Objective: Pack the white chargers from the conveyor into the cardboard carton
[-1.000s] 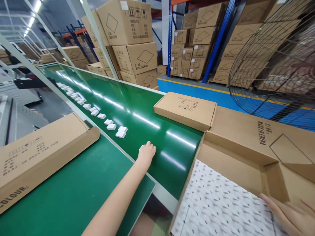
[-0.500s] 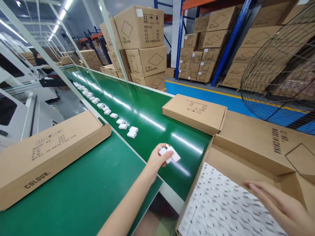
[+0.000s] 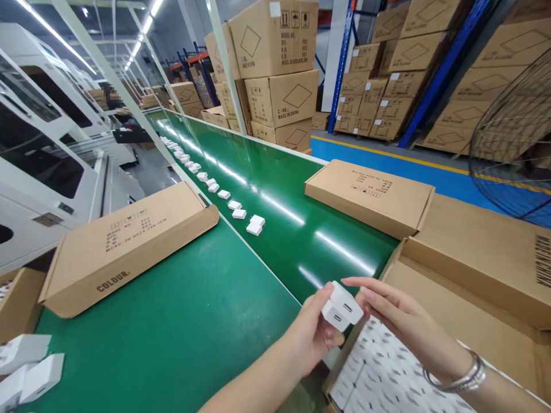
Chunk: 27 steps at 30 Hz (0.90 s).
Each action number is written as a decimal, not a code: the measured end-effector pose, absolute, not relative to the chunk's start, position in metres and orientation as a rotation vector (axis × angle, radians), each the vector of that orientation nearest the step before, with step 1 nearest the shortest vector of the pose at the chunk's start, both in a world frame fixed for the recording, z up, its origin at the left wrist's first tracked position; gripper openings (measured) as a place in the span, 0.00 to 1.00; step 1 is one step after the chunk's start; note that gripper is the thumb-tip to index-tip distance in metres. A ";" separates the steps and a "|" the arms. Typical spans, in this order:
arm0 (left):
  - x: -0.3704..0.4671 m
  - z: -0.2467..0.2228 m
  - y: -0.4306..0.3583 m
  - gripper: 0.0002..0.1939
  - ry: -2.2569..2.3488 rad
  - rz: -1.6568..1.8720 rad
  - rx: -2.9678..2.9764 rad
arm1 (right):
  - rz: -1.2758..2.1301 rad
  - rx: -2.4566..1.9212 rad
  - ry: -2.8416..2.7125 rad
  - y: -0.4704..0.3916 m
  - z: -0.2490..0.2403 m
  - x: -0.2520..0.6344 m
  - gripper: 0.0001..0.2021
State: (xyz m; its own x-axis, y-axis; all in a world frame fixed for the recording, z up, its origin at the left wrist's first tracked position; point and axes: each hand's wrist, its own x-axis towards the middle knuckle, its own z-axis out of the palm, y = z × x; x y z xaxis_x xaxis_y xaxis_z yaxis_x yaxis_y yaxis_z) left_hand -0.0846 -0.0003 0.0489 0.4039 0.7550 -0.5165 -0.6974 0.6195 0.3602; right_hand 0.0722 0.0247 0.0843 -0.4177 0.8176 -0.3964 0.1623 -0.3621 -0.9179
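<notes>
Two white chargers [image 3: 343, 306] with small port slots are side by side in my left hand [image 3: 316, 330], whose thumb and fingers are closed around them. My right hand [image 3: 398, 318] is at their right side, fingers extended and touching or nearly touching them; a silver bracelet circles that wrist. Under my right forearm, an open cardboard box [image 3: 467, 272] holds rows of white pieces [image 3: 387, 373] with dark marks. More white chargers [image 3: 255, 225] lie in a line along the green conveyor belt [image 3: 284, 246].
A closed carton [image 3: 370, 195] rests on the belt's far side. Another long carton [image 3: 129, 241] lies on the green table [image 3: 172, 321] at left, with white chargers [image 3: 43, 378] near the bottom-left corner. A fan [image 3: 512, 137] stands at right. A person [image 3: 112, 97] is far back.
The view has shifted left. My left hand has brought the chargers closer, turning their port ends into view. My right hand has moved from above the open box to beside them.
</notes>
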 end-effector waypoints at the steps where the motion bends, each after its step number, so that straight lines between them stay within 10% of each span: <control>1: -0.085 0.050 -0.001 0.20 0.701 0.901 0.090 | 1.840 -1.318 -1.409 0.025 0.085 0.071 0.19; 19: -0.094 0.065 -0.012 0.21 0.822 0.838 0.241 | 1.879 -1.256 -1.600 0.027 0.082 0.067 0.18; 27: -0.104 0.068 -0.017 0.30 1.405 0.645 1.315 | 1.638 -1.288 -2.104 0.026 0.087 0.072 0.21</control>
State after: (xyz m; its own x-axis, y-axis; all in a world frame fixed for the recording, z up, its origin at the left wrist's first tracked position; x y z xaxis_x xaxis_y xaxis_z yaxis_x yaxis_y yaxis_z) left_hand -0.1041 -0.0171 0.0679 0.1624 0.9322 -0.3236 0.3620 0.2488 0.8984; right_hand 0.0721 0.0256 0.0867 -0.6085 0.7124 -0.3495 0.5137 0.0180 -0.8578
